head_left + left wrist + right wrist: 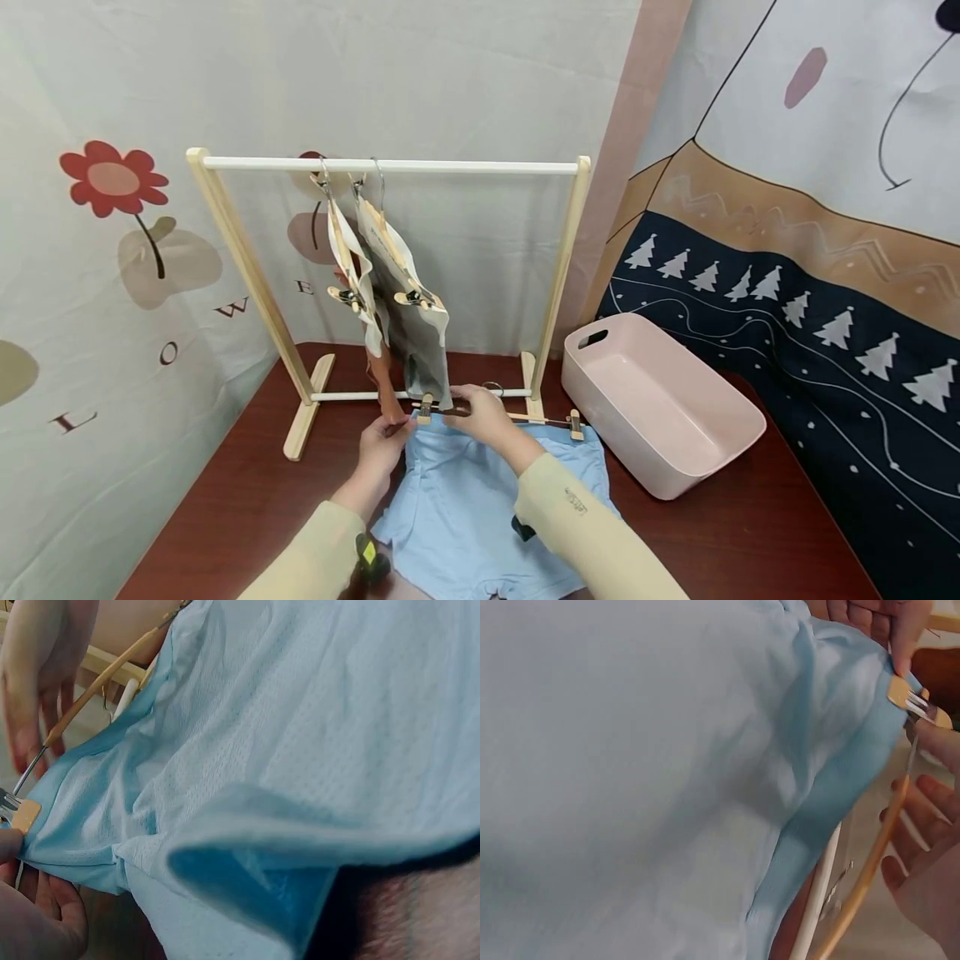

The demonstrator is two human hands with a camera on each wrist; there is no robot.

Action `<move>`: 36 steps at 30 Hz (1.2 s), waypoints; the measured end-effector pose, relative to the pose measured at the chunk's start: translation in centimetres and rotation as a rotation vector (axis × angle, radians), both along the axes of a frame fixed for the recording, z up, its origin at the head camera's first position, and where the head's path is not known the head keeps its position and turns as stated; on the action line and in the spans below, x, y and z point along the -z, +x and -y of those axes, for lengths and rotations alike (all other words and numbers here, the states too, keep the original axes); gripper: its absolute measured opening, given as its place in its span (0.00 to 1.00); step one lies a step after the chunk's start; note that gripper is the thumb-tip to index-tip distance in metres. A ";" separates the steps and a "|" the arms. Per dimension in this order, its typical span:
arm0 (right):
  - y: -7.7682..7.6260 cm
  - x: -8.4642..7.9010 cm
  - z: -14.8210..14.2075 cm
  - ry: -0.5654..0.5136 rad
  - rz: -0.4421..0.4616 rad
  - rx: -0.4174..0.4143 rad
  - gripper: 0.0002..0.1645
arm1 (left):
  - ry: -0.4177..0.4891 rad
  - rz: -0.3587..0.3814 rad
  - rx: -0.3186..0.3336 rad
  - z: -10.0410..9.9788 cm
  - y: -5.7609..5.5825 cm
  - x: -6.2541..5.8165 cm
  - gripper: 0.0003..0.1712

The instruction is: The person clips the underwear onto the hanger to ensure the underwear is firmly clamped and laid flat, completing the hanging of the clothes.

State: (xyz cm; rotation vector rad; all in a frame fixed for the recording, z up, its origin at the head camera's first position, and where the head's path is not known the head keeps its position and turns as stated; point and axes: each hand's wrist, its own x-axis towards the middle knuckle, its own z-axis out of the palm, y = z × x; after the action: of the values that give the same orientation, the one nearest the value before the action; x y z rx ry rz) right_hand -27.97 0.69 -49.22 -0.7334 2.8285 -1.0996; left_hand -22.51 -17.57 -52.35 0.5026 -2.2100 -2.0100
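Light blue shorts (495, 500) lie on the table, their waistband along a wooden clip hanger (82, 705). My left hand (380, 454) pinches the waistband corner beside a wooden clip (898, 691). From the other side my right hand (483, 417) grips that same clip at its metal end; its other fingers spread loosely near the hanger bar. In the head view the far end of the waistband sits at a second clip (576, 425). Part of the right fingertips' hold on the clip is hidden.
Behind the shorts stands a clothes rack (390, 167) with a white rail and wooden legs. From it hang a grey and white garment (416, 342) and another garment (352, 258) on hangers. A pink bin (660, 408) stands on the right of the dark red table (217, 517).
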 end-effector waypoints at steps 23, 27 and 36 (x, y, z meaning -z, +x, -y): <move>6.9 0.5 -15.1 0.440 -0.092 0.337 0.19 | -0.516 0.093 0.059 1.0 -2.5 0.3 0.15; 8.1 0.8 -16.0 0.536 -0.043 0.306 0.20 | -0.499 0.101 0.082 0.8 -2.2 -0.2 0.25; 8.4 1.6 -16.9 0.579 -0.032 0.266 0.21 | -0.693 0.010 0.344 -3.4 0.1 -1.5 0.04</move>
State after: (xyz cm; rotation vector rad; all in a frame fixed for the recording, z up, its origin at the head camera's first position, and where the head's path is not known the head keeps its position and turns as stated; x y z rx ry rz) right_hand -19.57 17.60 -50.82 -0.3343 3.0834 -0.2307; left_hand -22.40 -14.15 -50.87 0.0487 -2.9236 -1.1869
